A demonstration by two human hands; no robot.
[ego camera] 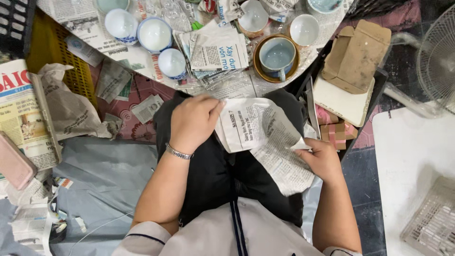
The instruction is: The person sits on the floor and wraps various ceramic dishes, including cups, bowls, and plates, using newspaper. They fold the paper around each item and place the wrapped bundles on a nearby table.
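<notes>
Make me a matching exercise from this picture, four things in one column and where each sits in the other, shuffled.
Things:
1. newspaper sheet
2. blue cup
3. cardboard box
4. pink phone

Places:
A. far left edge, beside newspapers
B. between both hands, over the lap
C. on a brown saucer
D. upper right, atop a white board

Pairs: 1-B, 2-C, 3-D, 4-A
</notes>
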